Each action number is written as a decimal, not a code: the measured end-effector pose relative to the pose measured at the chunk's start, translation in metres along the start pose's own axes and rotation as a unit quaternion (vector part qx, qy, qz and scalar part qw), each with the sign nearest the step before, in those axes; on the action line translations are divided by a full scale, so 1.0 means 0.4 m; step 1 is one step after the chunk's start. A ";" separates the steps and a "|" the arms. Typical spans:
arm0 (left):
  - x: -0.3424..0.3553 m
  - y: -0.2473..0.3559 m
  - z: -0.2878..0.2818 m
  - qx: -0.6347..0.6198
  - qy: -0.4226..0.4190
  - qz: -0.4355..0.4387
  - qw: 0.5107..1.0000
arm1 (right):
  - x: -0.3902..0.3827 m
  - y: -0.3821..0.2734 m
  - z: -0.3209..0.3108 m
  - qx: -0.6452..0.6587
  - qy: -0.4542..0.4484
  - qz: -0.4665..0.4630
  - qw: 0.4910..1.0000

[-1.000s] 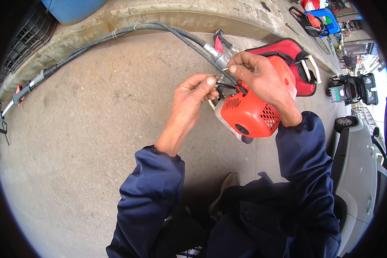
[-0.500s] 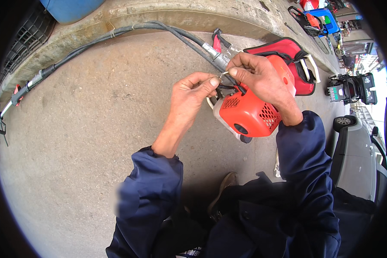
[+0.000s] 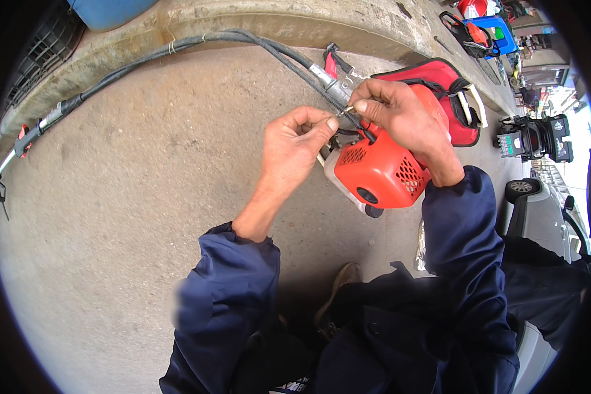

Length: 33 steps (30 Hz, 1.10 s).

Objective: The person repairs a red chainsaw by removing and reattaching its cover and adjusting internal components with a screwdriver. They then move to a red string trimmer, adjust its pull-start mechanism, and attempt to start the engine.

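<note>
- We have our left hand over the concrete floor, just left of a red engine housing; its thumb and index fingertip are pinched together on what looks like the end of a thin wire, with only a sliver of it showing.
- We hold our right hand above the housing, its thumb and fingertips closed in a pinch around a small yellowish piece; the fingertips of both hands nearly meet, and we cannot tell whether wire and piece are joined.
- The housing, with its slotted grilles, lies on the floor, short of the edge where the floor meets the raised kerb.
- Beside our fingertips we see a black corrugated sleeve leading into the engine, and a silver metal coupling just beyond.
- From there a black flexible shaft curves along the kerb edge to a handle section near the floor's far left side.
- Against the housing's far right side we have a red padded backpack panel.
- Past the kerb's left end stand a black crate and a blue barrel; near its right end we see a chainsaw beside a blue bin.
- Off to our right are a parked scooter, a silver car and another person's dark-clothed leg.
</note>
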<state>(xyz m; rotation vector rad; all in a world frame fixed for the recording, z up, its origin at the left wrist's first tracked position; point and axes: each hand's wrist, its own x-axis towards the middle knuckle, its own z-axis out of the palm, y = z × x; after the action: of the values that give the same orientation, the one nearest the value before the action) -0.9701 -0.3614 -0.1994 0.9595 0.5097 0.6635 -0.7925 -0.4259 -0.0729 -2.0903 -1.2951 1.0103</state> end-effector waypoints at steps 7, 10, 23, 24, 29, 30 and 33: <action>0.000 -0.011 0.007 -0.028 0.017 0.023 0.999 | -0.003 -0.014 -0.031 0.144 -0.031 0.082 0.986; 0.001 -0.014 0.008 -0.040 0.019 0.025 0.999 | 0.006 -0.002 -0.054 0.227 -0.075 0.073 0.968; -0.001 -0.015 0.008 -0.043 0.005 0.019 0.999 | 0.021 0.060 -0.093 0.368 -0.184 -0.001 0.911; -0.001 -0.015 0.007 -0.045 0.004 0.019 0.999 | 0.022 0.062 -0.093 0.367 -0.186 -0.003 0.911; -0.001 -0.005 0.000 -0.033 -0.014 -0.005 0.999 | 0.023 0.066 -0.096 0.371 -0.194 -0.014 0.908; -0.002 -0.003 0.001 -0.032 -0.014 -0.005 0.999 | 0.023 0.066 -0.097 0.371 -0.197 -0.017 0.907; -0.004 0.002 0.002 -0.036 -0.019 -0.004 0.999 | 0.024 0.067 -0.097 0.373 -0.200 -0.018 0.906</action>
<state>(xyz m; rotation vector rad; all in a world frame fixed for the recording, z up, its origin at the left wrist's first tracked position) -0.9708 -0.3627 -0.1982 0.9011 0.4524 0.6506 -0.7447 -0.4296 -0.0714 -1.3079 -0.8860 1.6573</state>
